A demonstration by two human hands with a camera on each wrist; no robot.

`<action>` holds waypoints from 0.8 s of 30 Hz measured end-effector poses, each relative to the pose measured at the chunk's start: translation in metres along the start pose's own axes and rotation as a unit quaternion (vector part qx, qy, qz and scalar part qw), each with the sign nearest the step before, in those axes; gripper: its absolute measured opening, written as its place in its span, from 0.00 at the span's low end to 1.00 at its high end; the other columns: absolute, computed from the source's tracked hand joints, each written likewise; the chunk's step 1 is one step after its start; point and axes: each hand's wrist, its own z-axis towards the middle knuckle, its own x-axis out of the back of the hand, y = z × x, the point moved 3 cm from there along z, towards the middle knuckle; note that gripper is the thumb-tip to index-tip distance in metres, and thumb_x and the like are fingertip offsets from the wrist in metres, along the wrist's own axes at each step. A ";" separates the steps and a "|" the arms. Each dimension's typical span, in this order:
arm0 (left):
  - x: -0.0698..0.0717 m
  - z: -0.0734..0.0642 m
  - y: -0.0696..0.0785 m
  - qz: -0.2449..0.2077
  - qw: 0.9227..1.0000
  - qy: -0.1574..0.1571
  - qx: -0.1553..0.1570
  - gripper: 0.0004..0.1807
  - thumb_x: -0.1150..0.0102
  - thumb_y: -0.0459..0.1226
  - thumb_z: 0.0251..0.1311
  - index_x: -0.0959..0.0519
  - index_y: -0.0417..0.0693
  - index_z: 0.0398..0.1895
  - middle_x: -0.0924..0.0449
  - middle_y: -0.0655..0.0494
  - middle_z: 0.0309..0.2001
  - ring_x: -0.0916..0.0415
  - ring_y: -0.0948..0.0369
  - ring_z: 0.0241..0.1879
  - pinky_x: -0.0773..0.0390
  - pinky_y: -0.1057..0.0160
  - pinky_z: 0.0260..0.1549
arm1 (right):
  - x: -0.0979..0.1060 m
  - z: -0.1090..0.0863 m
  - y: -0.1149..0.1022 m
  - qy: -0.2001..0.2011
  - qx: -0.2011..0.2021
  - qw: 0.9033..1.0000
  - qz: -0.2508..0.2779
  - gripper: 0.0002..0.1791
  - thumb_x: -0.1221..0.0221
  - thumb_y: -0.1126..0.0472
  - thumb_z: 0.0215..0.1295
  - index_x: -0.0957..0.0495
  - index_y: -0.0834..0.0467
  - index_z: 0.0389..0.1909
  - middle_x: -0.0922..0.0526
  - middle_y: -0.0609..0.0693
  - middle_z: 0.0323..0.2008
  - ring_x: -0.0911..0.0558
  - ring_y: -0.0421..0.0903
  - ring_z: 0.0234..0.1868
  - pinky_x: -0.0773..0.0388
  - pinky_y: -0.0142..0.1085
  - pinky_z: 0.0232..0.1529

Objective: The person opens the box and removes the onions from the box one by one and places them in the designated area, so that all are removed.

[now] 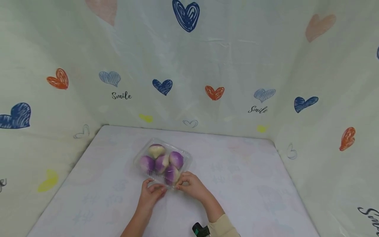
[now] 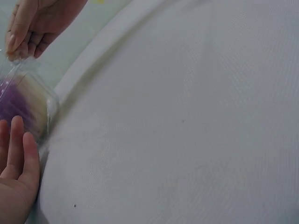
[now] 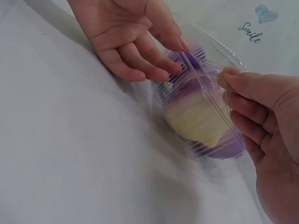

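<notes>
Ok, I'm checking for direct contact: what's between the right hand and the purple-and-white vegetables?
The clear plastic container lies between the right hand and the vegetables, as the right wrist view shows.

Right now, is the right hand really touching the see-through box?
Touching. The right wrist view shows it plainly: the right hand pinches the edge of the see-through box, with no gap between them.

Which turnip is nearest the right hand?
The turnip lowest in the head view, at the near edge of the container: none lies closer to the right hand.
</notes>
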 end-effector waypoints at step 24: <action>0.063 0.000 0.030 0.015 0.996 0.093 0.000 0.32 0.46 0.22 0.63 0.50 0.41 0.65 0.20 0.56 0.38 0.20 0.63 0.37 0.20 0.65 0.44 | 0.019 -0.008 -0.037 -0.026 -0.006 0.999 0.019 0.05 0.39 0.74 0.61 0.21 0.66 0.27 0.22 0.57 0.33 0.26 0.48 0.41 0.26 0.47 0.44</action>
